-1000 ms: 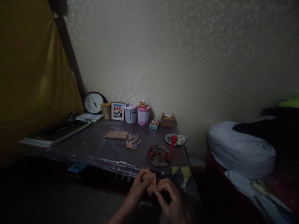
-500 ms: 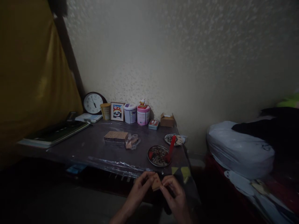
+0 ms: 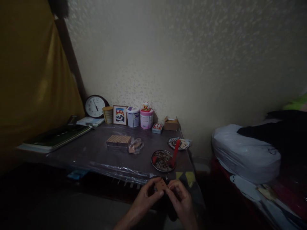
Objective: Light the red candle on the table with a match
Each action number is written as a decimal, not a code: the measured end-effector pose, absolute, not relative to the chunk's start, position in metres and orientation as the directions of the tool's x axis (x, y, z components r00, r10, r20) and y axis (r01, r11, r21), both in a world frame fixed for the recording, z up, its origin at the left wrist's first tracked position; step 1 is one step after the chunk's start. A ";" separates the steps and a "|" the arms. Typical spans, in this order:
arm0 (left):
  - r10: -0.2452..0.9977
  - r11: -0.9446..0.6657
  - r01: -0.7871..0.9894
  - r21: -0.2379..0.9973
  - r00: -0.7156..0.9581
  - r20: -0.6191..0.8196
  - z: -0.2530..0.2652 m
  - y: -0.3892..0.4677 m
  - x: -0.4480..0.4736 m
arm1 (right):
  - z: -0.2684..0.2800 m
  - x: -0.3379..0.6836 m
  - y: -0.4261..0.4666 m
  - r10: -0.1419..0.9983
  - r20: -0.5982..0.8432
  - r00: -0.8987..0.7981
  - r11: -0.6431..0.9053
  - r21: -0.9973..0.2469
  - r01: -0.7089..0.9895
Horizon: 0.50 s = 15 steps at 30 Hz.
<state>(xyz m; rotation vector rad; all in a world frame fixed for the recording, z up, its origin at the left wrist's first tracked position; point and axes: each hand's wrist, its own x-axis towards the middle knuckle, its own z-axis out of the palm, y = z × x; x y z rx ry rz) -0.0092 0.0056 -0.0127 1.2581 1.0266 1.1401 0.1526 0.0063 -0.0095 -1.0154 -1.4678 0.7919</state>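
Nearest the camera, the left hand (image 3: 146, 199) and the right hand (image 3: 180, 198) meet in front of the table's near edge, both pinching 1 small matchbox (image 3: 160, 185) between thumb and fingertips; the box is tilted, held in the air just off the table edge (image 3: 120, 172), not resting on anything; the light is too dim to tell whether its drawer is in or partly out.

The grip looks slight, fingertips only on a small light box; if either pinch slackens, the box would likely drop to the dark floor below rather than onto the table, since it hangs past the edge; if the drawer is loose, a tilt like this could spill whatever is inside it.

Just beyond the hands, a loose clear plastic sheet (image 3: 115, 168) covers the tabletop and bunches at the rim; it could snag or slide under anything set down there. Behind it sits a round metal plate (image 3: 161, 159) of small dark-headed bits with a red stick-like thing (image 3: 175, 152) leaning across it, close enough to be knocked by a forward reach; a 2nd plate (image 3: 177, 143) with pale sticks lies just past it.

Mid-table are a flat block of stacked matchboxes (image 3: 119, 140) and a crumpled plastic bag (image 3: 136, 145) touching its right end. Along the wall stand a clock (image 3: 94, 106), a small picture frame (image 3: 120, 114), 2 round tubs (image 3: 140, 117), a small tin (image 3: 157, 128) and an open cardboard box (image 3: 171, 123); books (image 3: 55, 137) lie far left; a white bundle (image 3: 244, 153) rests on the right.
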 end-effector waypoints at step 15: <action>0.989 -0.067 -0.052 0.996 0.132 0.073 -0.015 0.009 -0.008 | -0.009 0.153 0.007 0.909 0.416 -0.027 0.413 -0.893 0.179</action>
